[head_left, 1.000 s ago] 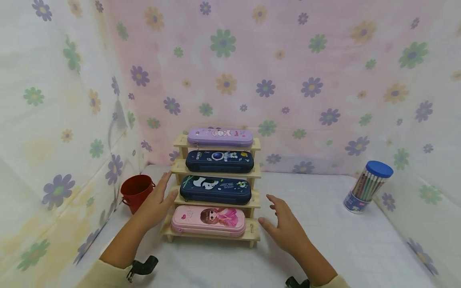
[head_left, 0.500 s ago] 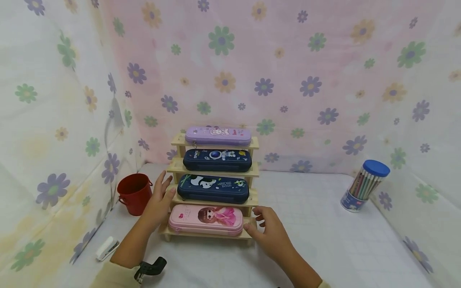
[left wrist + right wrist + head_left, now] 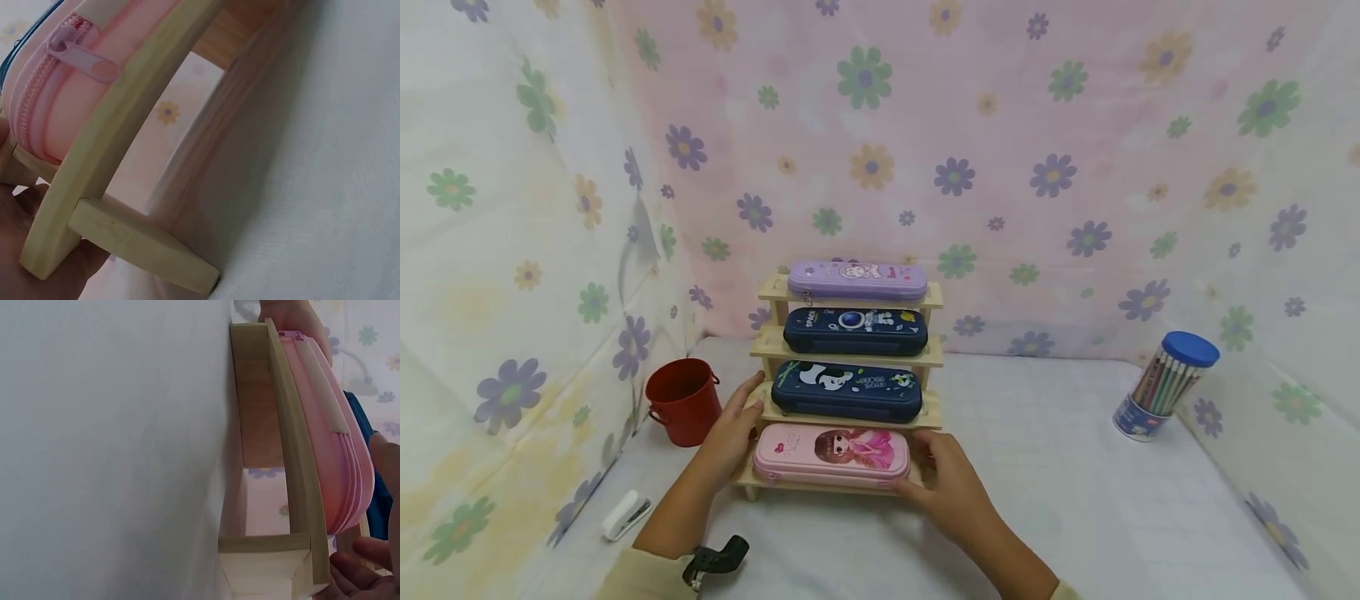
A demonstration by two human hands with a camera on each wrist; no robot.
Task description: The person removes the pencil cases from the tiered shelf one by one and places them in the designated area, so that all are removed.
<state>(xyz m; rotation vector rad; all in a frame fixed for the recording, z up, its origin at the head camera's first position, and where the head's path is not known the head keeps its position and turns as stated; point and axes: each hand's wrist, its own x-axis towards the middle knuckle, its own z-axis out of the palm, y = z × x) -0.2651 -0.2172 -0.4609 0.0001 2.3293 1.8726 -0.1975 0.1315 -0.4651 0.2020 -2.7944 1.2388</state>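
Note:
A wooden tiered rack (image 3: 762, 340) bears a pencil case on each tier. The pink pencil case (image 3: 820, 454) on the lowest tier has a girl printed on its lid. Above it lie a navy panda pencil case (image 3: 820, 400), a navy space pencil case (image 3: 895, 342) and a lilac pencil case (image 3: 857, 287). My left hand (image 3: 730, 433) rests against the rack's left side, fingers extended. At the pink case's right end, my right hand (image 3: 955, 483) pinches it, thumb on the front corner, other fingers curled behind. The left wrist view shows the pink zipper pull (image 3: 90, 65) above the shelf edge.
A red bucket (image 3: 688, 408) stands just left of my left hand. Nearer lies a white stapler (image 3: 625, 517). A blue-lidded tub of pencils (image 3: 1157, 392) stands at the far right. Flowered cloth (image 3: 1000, 167) hangs behind the white-covered table (image 3: 1075, 500) and at both sides.
My right hand has moved left from beside the rack onto the pink pencil case's right end. My left hand has shifted slightly lower along the rack's left side. The stapler has come into view.

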